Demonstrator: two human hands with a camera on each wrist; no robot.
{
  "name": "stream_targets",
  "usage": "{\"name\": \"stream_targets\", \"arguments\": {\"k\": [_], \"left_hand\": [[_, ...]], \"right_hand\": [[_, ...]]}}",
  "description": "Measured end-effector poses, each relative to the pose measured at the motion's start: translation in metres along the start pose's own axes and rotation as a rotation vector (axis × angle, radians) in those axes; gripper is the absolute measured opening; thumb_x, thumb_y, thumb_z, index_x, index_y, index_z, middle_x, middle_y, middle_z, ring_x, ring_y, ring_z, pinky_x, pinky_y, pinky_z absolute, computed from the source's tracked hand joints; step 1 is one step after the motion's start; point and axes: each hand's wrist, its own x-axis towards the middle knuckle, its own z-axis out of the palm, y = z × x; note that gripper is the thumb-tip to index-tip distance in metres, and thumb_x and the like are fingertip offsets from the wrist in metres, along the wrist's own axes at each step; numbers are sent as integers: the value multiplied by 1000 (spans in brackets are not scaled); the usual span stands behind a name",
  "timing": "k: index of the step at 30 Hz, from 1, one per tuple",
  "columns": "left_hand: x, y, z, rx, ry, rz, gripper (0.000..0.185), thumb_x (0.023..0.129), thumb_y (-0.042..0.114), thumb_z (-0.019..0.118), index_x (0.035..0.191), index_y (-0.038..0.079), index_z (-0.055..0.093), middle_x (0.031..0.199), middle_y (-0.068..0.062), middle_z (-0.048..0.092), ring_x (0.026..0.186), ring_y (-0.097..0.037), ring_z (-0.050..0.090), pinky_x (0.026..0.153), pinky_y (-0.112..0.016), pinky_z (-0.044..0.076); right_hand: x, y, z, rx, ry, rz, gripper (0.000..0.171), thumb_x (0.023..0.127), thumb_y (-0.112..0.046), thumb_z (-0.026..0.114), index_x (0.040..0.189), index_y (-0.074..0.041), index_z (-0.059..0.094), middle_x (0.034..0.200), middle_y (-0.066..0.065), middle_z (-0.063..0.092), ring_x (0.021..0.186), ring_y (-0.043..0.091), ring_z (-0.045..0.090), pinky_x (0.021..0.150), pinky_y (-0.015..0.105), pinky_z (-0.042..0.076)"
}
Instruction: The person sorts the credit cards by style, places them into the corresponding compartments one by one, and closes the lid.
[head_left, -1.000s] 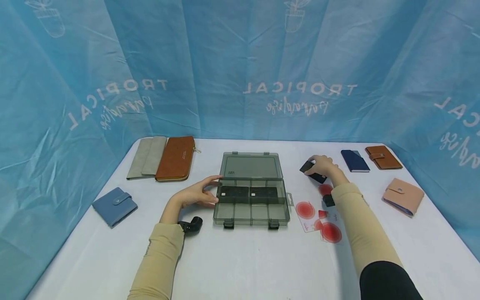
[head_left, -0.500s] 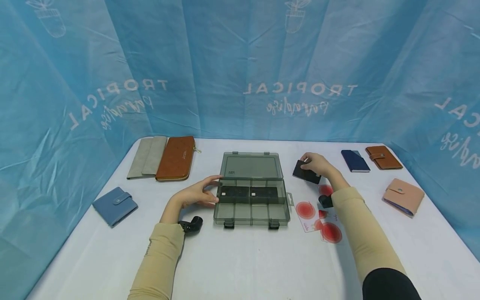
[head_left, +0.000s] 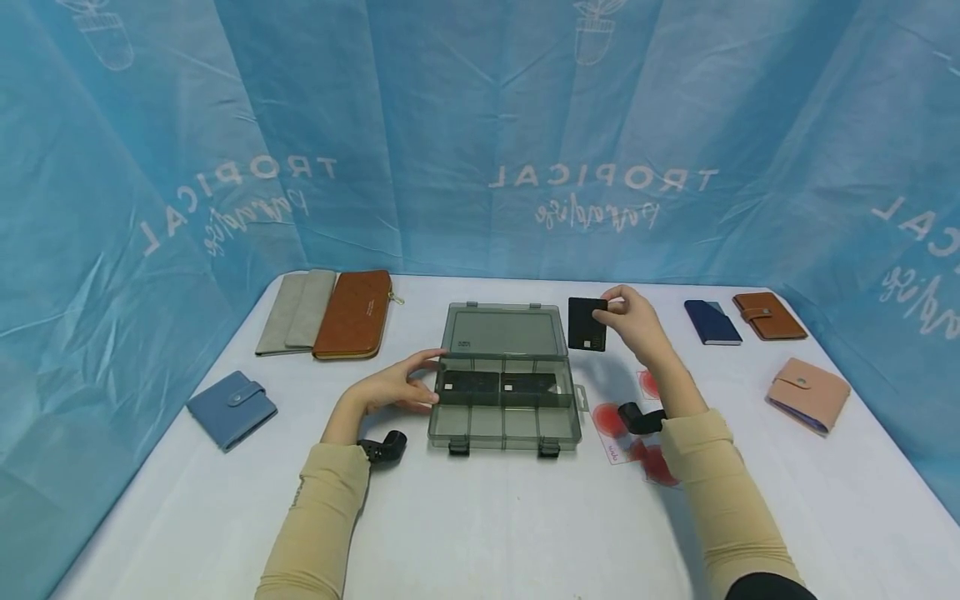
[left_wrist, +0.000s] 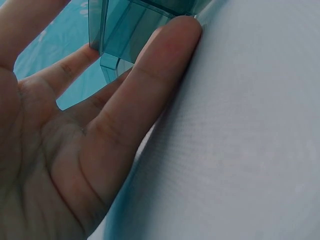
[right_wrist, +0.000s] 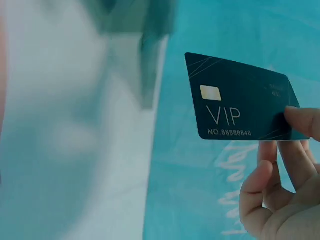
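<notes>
A smoky clear plastic organiser box [head_left: 504, 415] lies open at the table's middle, its lid [head_left: 502, 331] flat behind it. Two black cards [head_left: 498, 384] lie in its rear compartments. My left hand [head_left: 396, 388] rests open against the box's left side; in the left wrist view its fingers [left_wrist: 150, 90] touch the box wall [left_wrist: 131, 20]. My right hand [head_left: 628, 323] pinches a black VIP card [head_left: 587, 323] by its edge, held upright above the table beside the lid's right corner. The right wrist view shows the card [right_wrist: 240, 100] face on, with fingertips [right_wrist: 302, 120] at its right edge.
Red-and-white cards [head_left: 637, 433] lie right of the box. A grey wallet [head_left: 295, 312] and a brown long wallet [head_left: 352, 315] lie back left, a blue wallet [head_left: 231, 409] at the left. A navy wallet [head_left: 711, 322], a brown wallet [head_left: 768, 315] and a pink wallet [head_left: 807, 392] lie at the right. Blue curtain behind.
My right hand lifted the black card off the table and carried it left toward the box lid, turning it upright. The left hand stayed at the box.
</notes>
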Motion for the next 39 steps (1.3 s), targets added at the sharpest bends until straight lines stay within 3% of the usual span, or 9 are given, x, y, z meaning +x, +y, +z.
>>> {"name": "stream_targets", "arguments": {"k": [4, 6, 10, 13, 17, 23, 29, 34, 39], "left_hand": [[0, -1, 0, 1, -2, 5, 87, 81, 15, 72, 148, 20, 17, 148, -21, 16, 94, -22, 62, 83, -38, 52], [0, -1, 0, 0, -3, 5, 87, 81, 15, 72, 148, 20, 17, 148, -21, 16, 94, -22, 62, 83, -38, 53], [0, 0, -1, 0, -9, 10, 88, 81, 15, 72, 149, 20, 16, 149, -21, 16, 94, -22, 62, 83, -38, 53], [-1, 0, -2, -9, -12, 16, 88, 82, 14, 71, 149, 19, 15, 149, -21, 16, 94, -23, 62, 83, -38, 52], [0, 0, -2, -15, -14, 18, 87, 82, 13, 71, 149, 19, 15, 148, -22, 16, 93, -22, 62, 83, -38, 52], [0, 0, -1, -6, -15, 19, 86, 82, 12, 70, 149, 19, 16, 148, -22, 16, 93, -22, 62, 83, -37, 52], [0, 0, -2, -16, -22, 19, 88, 81, 13, 71, 149, 19, 15, 148, -22, 16, 94, -23, 62, 83, -38, 52], [1, -1, -3, -15, -19, 17, 88, 81, 14, 72, 149, 19, 16, 148, -22, 16, 93, -22, 62, 82, -38, 53], [2, -2, -2, -9, -18, 18, 87, 82, 14, 71, 149, 19, 16, 148, -22, 16, 92, -22, 62, 82, -38, 53]], "right_hand": [[-14, -8, 7, 80, 38, -40, 36, 90, -7, 58, 119, 1, 39, 92, 14, 56, 81, 22, 50, 75, 34, 43], [-19, -10, 10, 120, 31, -55, 42, 88, 0, 57, 124, 1, 36, 91, 13, 55, 77, 20, 51, 70, 27, 45], [-25, -11, 19, 174, -46, -68, 58, 86, 9, 53, 135, -7, 28, 107, 20, 49, 91, 27, 58, 72, 27, 52], [-27, -10, 27, 155, -110, -82, 54, 89, 8, 47, 137, -11, 32, 120, 24, 41, 99, 36, 56, 75, 36, 54], [-28, -9, 39, 78, -164, -97, 33, 94, 0, 46, 126, -8, 45, 121, 22, 43, 98, 35, 53, 80, 44, 51], [-30, -4, 55, -129, -214, -105, 18, 91, -8, 58, 109, -9, 55, 106, 16, 59, 91, 27, 56, 77, 40, 47], [-30, 1, 65, -320, -269, -187, 12, 87, -7, 63, 99, -9, 62, 94, 8, 63, 83, 23, 58, 69, 36, 48], [-31, 1, 71, -471, -260, -264, 9, 84, -8, 66, 93, -9, 67, 84, 4, 60, 77, 19, 54, 68, 35, 47], [-34, -2, 73, -600, -242, -323, 12, 84, -8, 67, 96, -11, 68, 90, 5, 59, 84, 21, 55, 74, 39, 48]]}}
